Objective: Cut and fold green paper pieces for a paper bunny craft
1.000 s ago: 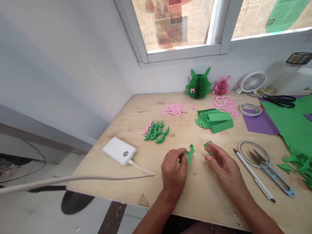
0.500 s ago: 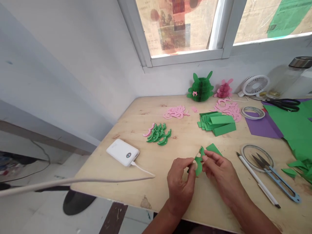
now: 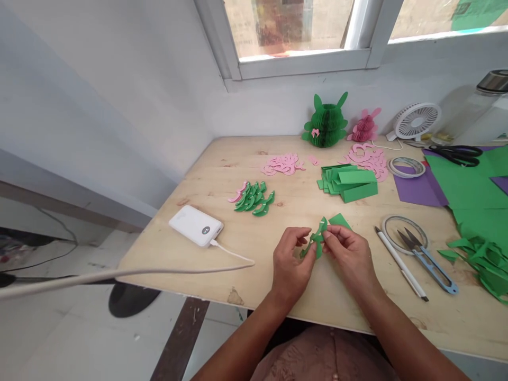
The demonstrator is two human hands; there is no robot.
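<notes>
1. Over the near side of the table [image 3: 333,304], here's the live action: the left hand [image 3: 291,262] and right hand [image 3: 351,254] working on one green cutout [image 3: 318,233], lining up or joining its parts, by my read.
2. Grip check! Left thumb and curled fingers pinch its lower part, forefinger raised; right thumb and forefinger pinch nearer the top. The cutout sits right between them.
3. What does the next move call for? Light fingers, I'd say: left pinch firm, right one easing the edge without creasing it.
4. To the count, big stuff first: one green spread of paper [image 3: 460,185], its sheets too overlapped to number, and one bottle [image 3: 493,82].
5. Two paper bunnies, green [image 3: 328,124] and pink [image 3: 363,129]; one fan [image 3: 415,123]; one power bank [image 3: 194,225].
6. Heaps: two pink [image 3: 283,164], one green stack [image 3: 357,185], one curved-piece pile [image 3: 250,200], one scrap heap [image 3: 486,264]. Pieces inside? Can't tell.
7. Smaller tools: one scissors [image 3: 462,155], one snips [image 3: 436,270], one pen [image 3: 402,270], two tape rings [image 3: 405,174].
8. Smallest, one green card [image 3: 340,220] just beyond the right fingertips.
</notes>
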